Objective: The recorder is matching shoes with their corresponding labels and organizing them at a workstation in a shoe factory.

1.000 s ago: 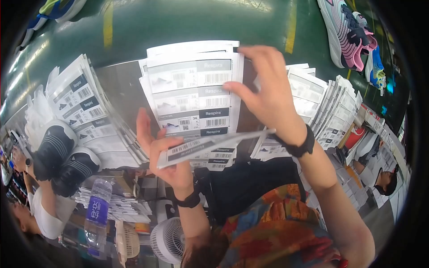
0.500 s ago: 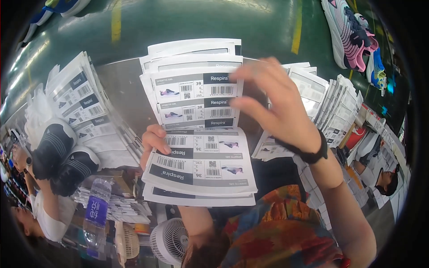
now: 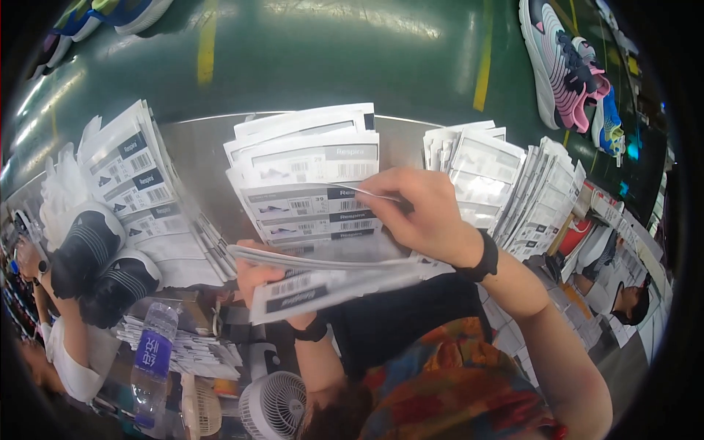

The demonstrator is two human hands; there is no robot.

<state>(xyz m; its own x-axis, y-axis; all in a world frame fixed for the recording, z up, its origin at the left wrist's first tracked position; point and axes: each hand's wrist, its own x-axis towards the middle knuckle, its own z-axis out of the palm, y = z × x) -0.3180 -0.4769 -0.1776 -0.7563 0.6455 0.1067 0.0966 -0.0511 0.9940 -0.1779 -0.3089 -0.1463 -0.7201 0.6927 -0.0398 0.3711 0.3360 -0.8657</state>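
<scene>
My left hand [image 3: 257,273] grips a small bundle of printed shoe-label sheets [image 3: 293,297] by its left side, thumb on top. The bundle is tilted nearly edge-on and partly blurred. Beyond it, a fanned pile of similar label sheets [image 3: 308,167] rests on the table, its upper sheets overlapping in steps. With thumb and fingers pinched at that pile's right side, my right hand [image 3: 425,209] holds the edge of a thin label sheet [image 3: 375,193], seen almost edge-on. A dark band circles each wrist.
More label stacks stand at left [image 3: 130,169] and right [image 3: 480,172]. Dark shoes [image 3: 121,282], a water bottle [image 3: 154,367] and a white fan [image 3: 275,403] are at lower left. Beyond the table edge runs a green surface [image 3: 345,59] carrying colourful shoes [image 3: 554,66]. Other people are at both sides.
My right hand has come down and closed on a sheet edge at the pile. The bundle in my left hand has tipped from face-up to nearly edge-on. The view has shifted slightly.
</scene>
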